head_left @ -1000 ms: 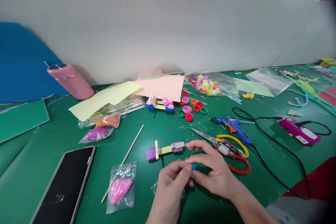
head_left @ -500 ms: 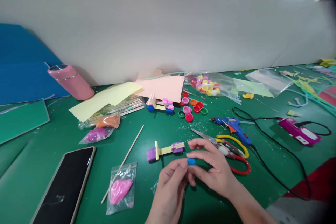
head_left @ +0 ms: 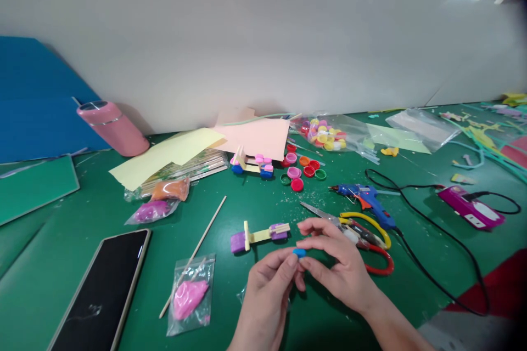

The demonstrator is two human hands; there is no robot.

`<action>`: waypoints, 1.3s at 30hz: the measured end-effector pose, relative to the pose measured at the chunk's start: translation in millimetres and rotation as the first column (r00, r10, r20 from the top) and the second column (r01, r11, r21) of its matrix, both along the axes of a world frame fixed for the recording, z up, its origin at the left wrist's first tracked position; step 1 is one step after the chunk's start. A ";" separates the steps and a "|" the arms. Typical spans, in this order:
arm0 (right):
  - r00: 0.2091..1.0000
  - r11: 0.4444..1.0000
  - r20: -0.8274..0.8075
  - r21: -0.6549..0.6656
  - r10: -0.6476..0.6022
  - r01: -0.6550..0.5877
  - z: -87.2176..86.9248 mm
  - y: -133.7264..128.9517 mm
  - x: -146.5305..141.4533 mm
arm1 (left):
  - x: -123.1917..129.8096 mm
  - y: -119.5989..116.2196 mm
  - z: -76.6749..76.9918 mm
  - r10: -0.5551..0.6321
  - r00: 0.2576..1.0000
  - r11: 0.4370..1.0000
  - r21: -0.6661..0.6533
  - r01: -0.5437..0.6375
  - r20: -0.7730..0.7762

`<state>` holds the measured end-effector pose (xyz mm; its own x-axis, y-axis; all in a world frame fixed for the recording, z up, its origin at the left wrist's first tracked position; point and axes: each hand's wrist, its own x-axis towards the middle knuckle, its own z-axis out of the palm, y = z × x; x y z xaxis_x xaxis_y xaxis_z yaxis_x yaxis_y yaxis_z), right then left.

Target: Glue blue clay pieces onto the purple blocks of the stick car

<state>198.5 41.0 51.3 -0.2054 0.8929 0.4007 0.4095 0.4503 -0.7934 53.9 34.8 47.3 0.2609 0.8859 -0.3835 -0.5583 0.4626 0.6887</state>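
Observation:
A small blue lump, which looks like modelling clay (head_left: 300, 253), is pinched between the fingertips of both hands low in the middle of the view. My left hand (head_left: 267, 293) holds it from the left with thumb and index finger closed. From the right, my right hand (head_left: 343, 269) presses on it with curled fingers, the upper ones raised a little. Just beyond lies a small model (head_left: 259, 236) with purple blocks, pale strips and short sticks. A similar model (head_left: 252, 165) with blue and pink parts stands farther back.
Scissors (head_left: 376, 269) and a blue glue gun (head_left: 364, 197) with a black cord lie right of my hands. Bottle caps (head_left: 294, 172) are scattered behind. To the left are a phone (head_left: 101, 296), bagged pink clay (head_left: 189, 299), a wooden stick (head_left: 209, 225) and a pink bottle (head_left: 115, 129).
The blue lump has turned between my fingers and now shows a flatter, rounder side. Both hands have barely shifted; everything on the table stays in place.

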 end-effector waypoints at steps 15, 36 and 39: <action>0.996 0.986 0.066 0.164 -0.053 0.041 0.7 -2.4 -7.2 | -3.2 -0.4 -0.2 -0.021 0.994 0.997 -0.072 0.029 0.112; 0.804 0.799 0.010 -0.108 -0.595 0.592 -9.6 3.4 96.6 | -4.1 -2.7 7.8 -0.116 0.971 0.993 -0.003 0.119 0.208; 0.607 0.648 0.366 -0.012 -0.706 0.761 -14.4 11.4 130.8 | -3.8 -4.7 9.0 -0.094 0.990 0.996 0.005 0.094 0.106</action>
